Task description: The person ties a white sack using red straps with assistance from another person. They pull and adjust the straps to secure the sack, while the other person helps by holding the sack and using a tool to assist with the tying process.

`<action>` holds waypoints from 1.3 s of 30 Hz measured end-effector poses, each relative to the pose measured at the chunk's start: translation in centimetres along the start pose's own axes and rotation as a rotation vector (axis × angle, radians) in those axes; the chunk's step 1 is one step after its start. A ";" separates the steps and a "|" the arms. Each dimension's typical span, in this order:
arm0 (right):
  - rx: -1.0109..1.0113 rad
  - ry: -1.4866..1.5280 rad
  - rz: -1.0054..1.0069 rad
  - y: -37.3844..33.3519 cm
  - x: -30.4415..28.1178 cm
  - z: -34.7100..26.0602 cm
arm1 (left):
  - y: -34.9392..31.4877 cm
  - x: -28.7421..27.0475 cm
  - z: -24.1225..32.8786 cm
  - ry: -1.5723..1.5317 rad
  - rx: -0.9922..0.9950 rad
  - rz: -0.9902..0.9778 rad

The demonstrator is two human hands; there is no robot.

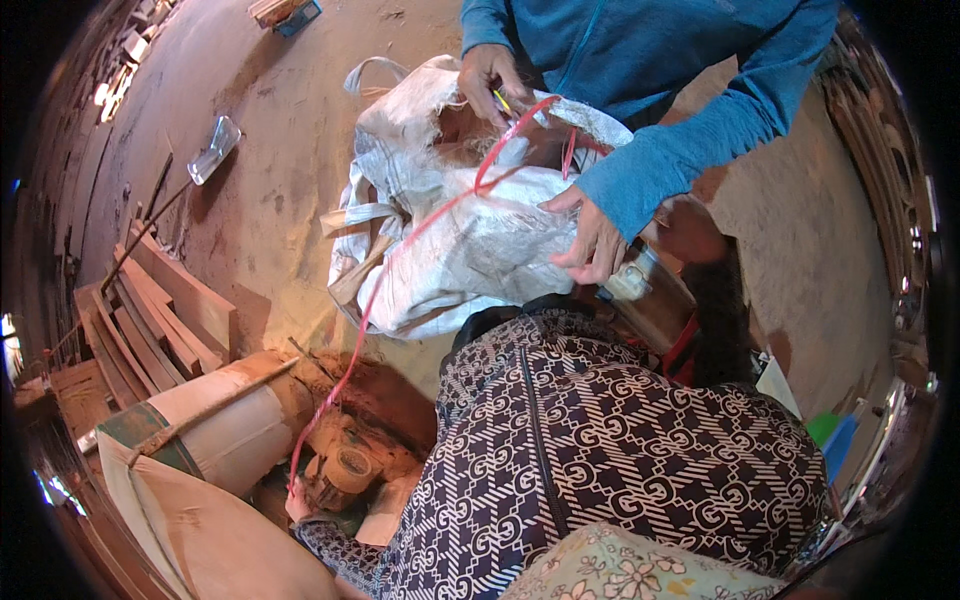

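Note:
My left hand (297, 502) is at the lower left, its fingers pinched round the end of a red string (385, 270). The string runs taut up and right to a white woven sack (470, 255), passing over its torn opening. My right hand is out of sight, beyond the patterned jacket front (590, 430). Across from me, a person in a blue top bends over the sack. One of that person's hands (490, 80) grips a small yellow object (502, 102), too small to name; the other hand (590, 240) presses on the sack.
At the left lie stacked wooden planks (150, 320) and a rolled white-and-green sack (225, 425). A dusty machine part (345, 468) sits beside my left hand. A shiny clear object (215, 150) stands farther back. Long boards (865, 170) line the right edge.

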State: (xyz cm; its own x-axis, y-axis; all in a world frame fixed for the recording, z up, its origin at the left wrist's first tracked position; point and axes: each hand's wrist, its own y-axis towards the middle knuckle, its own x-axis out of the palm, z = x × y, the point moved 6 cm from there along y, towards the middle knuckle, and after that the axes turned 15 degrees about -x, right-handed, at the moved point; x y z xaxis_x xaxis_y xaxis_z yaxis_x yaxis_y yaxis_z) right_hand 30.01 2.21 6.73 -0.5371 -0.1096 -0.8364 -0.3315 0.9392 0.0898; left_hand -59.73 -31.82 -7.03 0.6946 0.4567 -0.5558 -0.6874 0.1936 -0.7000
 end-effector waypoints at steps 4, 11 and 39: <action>-0.097 0.229 -0.170 0.2 -2.8 -10.3 | -3.9 8.7 5.2 0.167 0.125 -0.434; -0.561 0.138 0.144 8.9 0.4 -15.7 | -11.0 24.8 21.6 0.790 0.786 0.206; -0.578 -0.036 -0.438 17.6 13.7 -12.8 | -15.6 52.8 33.8 -0.686 0.080 -1.032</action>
State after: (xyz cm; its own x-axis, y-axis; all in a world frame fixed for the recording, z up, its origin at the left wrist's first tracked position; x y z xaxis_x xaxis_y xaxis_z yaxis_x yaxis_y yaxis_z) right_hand 6.87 13.04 3.78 -0.2384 -0.4166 -0.8773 -0.8729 0.4879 0.0055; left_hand -19.54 18.62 -10.29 0.6806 0.4143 0.6043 0.0868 0.7734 -0.6279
